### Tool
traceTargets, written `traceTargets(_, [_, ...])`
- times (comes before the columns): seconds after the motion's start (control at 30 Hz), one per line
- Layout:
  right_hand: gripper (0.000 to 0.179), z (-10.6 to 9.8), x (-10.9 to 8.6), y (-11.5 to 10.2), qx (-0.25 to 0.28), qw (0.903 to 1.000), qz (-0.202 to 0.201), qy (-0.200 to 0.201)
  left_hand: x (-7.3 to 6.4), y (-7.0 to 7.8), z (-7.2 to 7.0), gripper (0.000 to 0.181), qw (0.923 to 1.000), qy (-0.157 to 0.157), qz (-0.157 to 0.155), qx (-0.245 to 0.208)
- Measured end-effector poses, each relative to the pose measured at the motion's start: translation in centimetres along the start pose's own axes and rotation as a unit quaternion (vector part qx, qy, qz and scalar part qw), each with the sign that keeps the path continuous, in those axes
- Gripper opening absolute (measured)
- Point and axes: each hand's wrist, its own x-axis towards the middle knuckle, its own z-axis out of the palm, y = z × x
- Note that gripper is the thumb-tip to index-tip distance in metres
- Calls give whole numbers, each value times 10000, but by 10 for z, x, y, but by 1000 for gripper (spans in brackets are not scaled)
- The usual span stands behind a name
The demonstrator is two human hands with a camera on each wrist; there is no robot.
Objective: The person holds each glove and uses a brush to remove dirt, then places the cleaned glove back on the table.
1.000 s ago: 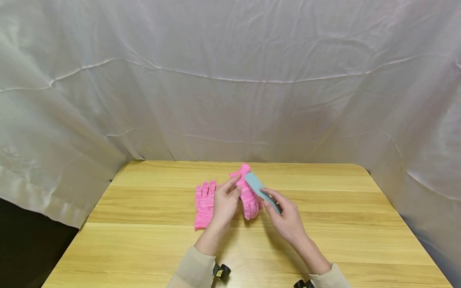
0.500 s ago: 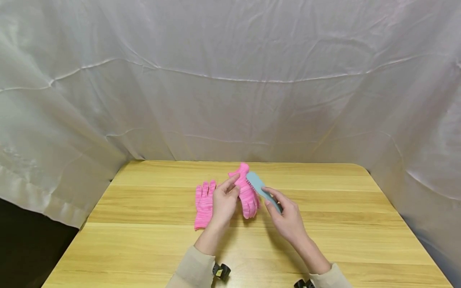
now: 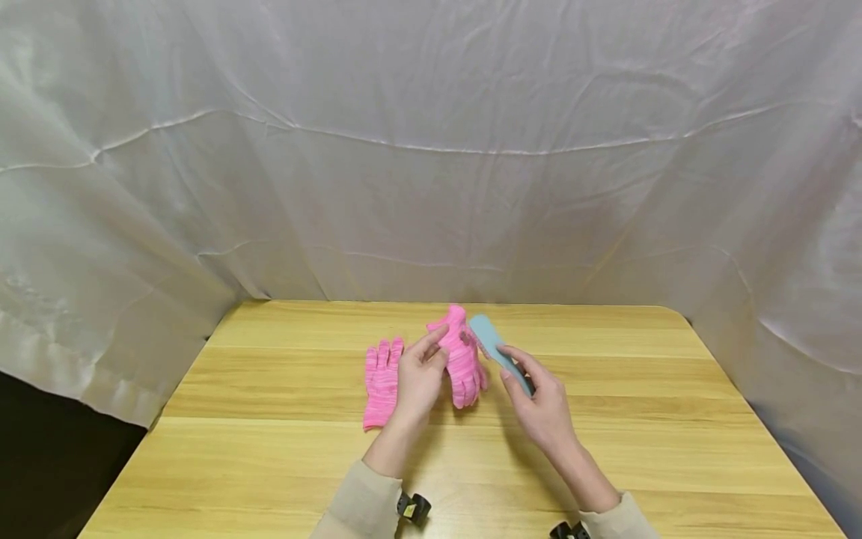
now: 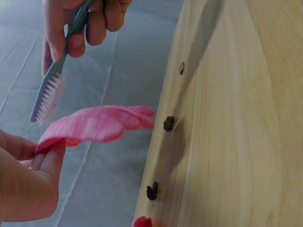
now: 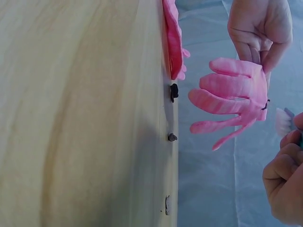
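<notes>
The left hand [image 3: 419, 382] pinches a pink glove [image 3: 463, 359] by its cuff above the worktop [image 3: 269, 449], fingers hanging toward the person. The right hand [image 3: 542, 408] grips a blue brush [image 3: 494, 350] by its handle, its long axis angled up and away, bristles facing the glove. A second pink glove [image 3: 381, 382] lies flat on the worktop.

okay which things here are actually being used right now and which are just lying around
In use:
- left hand, pinching a pink glove and holding it up off the table
- right hand, gripping a blue brush with its bristles by that glove

Lying about:
- second pink glove, flat on the wooden table
- white cloth backdrop
</notes>
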Motion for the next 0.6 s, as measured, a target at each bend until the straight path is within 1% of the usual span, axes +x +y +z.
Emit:
traceTargets(0.1, [35,1,0,0,32,9999,-105,-63,0,0,1,42,10000,21,12,47])
traceTargets(0.3, [35,3,-1,1,108,9990,-292,-322,0,-3,2,42,9999,58,-12,96])
traceTargets(0.43, [34,3,-2,2,87,9985,-295,-458,-1,-3,2,42,10000,26,10,85])
traceTargets(0.6, [33,3,-2,2,2,9984,-224,-514,-1,-2,1,42,10000,24,34,88])
